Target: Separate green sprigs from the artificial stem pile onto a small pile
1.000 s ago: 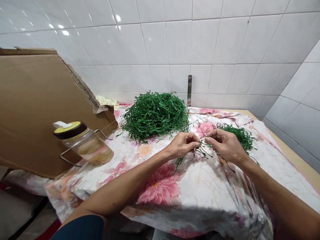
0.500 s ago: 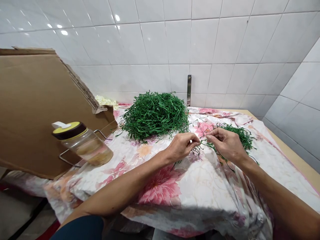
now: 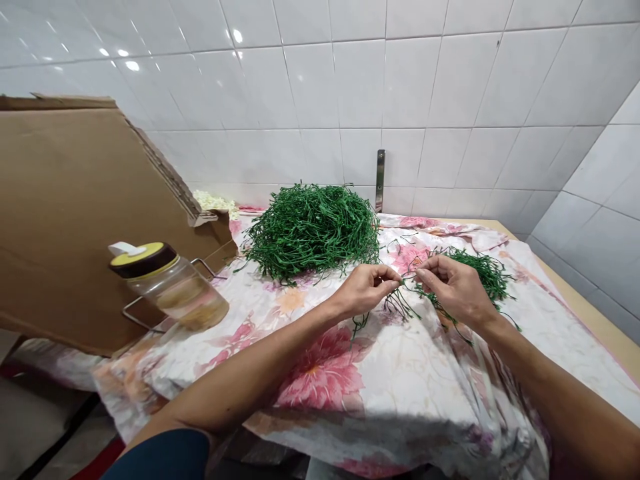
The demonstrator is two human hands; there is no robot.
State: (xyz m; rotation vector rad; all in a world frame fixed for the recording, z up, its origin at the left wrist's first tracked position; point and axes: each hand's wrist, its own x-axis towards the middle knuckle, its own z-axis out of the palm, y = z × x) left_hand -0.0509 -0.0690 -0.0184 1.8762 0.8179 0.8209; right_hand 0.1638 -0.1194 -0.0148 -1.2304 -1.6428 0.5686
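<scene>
Head view: left hand and right hand pinch a green wiry strand lying crosswise, ends drooping.

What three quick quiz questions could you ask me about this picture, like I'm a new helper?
1. True or false: the big green pile lies closer to the left hand than to the right hand.
2. Which colour is on top of the lid of the clear plastic bottle? A red, B yellow, C blue.
3. Fill the gap: both hands pinch thin green ____ above the flowered cloth.

Key: 1 true; 2 B; 3 strands.
</scene>
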